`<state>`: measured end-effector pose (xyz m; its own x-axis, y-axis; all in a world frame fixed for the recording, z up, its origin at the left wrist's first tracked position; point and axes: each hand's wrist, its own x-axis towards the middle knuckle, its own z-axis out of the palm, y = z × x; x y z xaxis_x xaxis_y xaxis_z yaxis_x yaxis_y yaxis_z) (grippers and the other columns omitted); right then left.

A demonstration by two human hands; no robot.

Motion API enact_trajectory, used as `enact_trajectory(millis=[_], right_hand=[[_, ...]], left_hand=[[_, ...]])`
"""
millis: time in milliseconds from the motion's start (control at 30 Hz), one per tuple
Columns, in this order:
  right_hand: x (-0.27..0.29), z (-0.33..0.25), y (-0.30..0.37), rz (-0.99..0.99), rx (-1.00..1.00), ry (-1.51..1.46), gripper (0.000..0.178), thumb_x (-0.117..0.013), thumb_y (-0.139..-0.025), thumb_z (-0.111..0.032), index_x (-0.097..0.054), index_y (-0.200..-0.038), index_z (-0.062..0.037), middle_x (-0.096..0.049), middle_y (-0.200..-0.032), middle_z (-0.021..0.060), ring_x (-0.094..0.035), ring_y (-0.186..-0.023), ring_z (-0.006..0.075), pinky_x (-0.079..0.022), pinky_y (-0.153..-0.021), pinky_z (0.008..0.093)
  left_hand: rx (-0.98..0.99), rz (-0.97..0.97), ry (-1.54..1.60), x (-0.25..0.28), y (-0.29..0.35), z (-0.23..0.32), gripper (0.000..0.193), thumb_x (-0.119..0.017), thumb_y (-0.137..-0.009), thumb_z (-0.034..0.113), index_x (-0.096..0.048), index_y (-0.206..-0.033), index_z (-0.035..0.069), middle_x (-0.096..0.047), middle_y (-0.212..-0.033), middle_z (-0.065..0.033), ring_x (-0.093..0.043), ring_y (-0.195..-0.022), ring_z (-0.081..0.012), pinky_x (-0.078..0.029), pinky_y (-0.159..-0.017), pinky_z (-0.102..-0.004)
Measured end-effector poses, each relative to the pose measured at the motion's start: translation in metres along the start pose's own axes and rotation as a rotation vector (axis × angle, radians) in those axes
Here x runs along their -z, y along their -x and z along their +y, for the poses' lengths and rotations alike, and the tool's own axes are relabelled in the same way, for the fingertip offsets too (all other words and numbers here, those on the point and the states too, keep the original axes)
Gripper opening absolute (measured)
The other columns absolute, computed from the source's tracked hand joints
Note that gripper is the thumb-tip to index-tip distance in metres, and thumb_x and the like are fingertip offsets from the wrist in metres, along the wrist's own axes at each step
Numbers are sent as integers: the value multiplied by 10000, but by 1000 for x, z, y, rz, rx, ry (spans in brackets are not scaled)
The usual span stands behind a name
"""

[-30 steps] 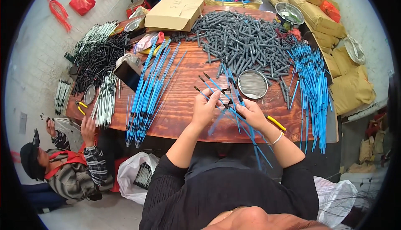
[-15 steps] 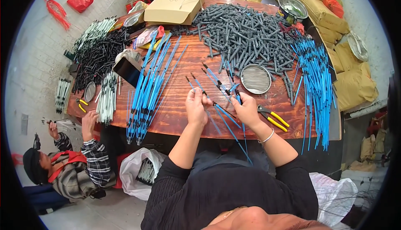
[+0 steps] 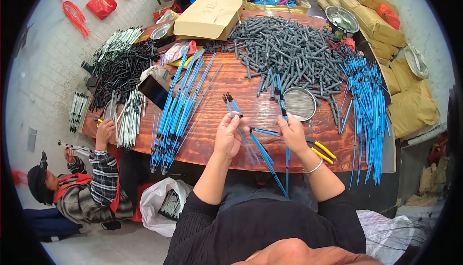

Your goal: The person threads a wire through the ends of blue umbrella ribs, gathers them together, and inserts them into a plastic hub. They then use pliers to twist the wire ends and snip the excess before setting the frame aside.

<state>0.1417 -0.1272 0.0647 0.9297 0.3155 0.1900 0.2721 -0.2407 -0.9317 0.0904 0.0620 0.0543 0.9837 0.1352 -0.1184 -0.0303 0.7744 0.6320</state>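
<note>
My left hand (image 3: pixel 228 135) is closed around a few thin blue rods (image 3: pixel 262 153), whose black-fitted upper ends stick out above the fingers. Their lower parts slant down to the right, between my hands. My right hand (image 3: pixel 292 129) grips other blue rods (image 3: pixel 287 161), held nearly upright, with black fittings above the fingers. How many each hand holds is hard to tell. Just beyond the right hand lies a round metal dish (image 3: pixel 313 112) of fine wire-like pieces. Yellow-handled pliers (image 3: pixel 323 152) rest beside the right wrist, their head partly hidden.
Grey plastic fittings (image 3: pixel 289 43) are heaped at the back, beside a cardboard box (image 3: pixel 202 17). Blue rods lie in bundles at left (image 3: pixel 181 108) and right (image 3: pixel 369 125). Further left are black parts (image 3: pixel 118 77), white rods (image 3: pixel 129 123), a phone (image 3: pixel 153 91) and a co-worker (image 3: pixel 101 183).
My hands have moved a little apart. The rods in my right hand have swung from a leftward slant to nearly upright. The co-worker's nearer hand has lowered slightly toward the table edge.
</note>
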Motion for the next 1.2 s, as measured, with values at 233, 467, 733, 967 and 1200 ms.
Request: enact_trajectory(millis=[233,467,733,967,1200], right_hand=[[-5,-27,18,-187,-18,235,300,-530,-880,-290,-568,-785,-8,-557,-637,201,-566,-586,350,-418,-527,418],[-10,14,25,-35,24,178,289,-537,-861,-283,-580,-744,-21,-589,-724,213,-572,-694,406,-442,-595,459],[181,66,-43,528,-95,629,169,-578,-758,-211,-640,-723,-58,-632,-708,151,-611,-648,331,-480,-591,422],[260,138,-51,374,-412,1197,232,-597,-764,-261,-645,-713,-40,-644,-764,183,-632,-718,352,-511,-637,448],[246,85,-51,402,-426,1083,179,-582,-774,-205,-644,-754,-38,-651,-843,180,-642,-743,342,-520,-671,435]], left_hand=[[-12,113,-179,-45,0,6,125,-599,-860,110,-534,-954,61,-598,-787,-52,-595,-676,-137,-507,-613,-267],[-176,72,-512,-26,-7,-9,58,-536,-877,66,-485,-901,53,-565,-753,-44,-554,-634,-114,-468,-595,-245],[4,-46,-32,-31,15,3,131,-468,-903,35,-518,-1023,42,-568,-727,-89,-576,-683,-203,-491,-645,-315],[21,-191,-217,-23,28,17,185,-463,-907,40,-546,-1071,25,-569,-720,-94,-590,-703,-238,-499,-672,-369],[-17,-68,-186,-12,21,19,178,-463,-909,49,-548,-1061,12,-555,-693,-85,-586,-678,-232,-498,-655,-374]])
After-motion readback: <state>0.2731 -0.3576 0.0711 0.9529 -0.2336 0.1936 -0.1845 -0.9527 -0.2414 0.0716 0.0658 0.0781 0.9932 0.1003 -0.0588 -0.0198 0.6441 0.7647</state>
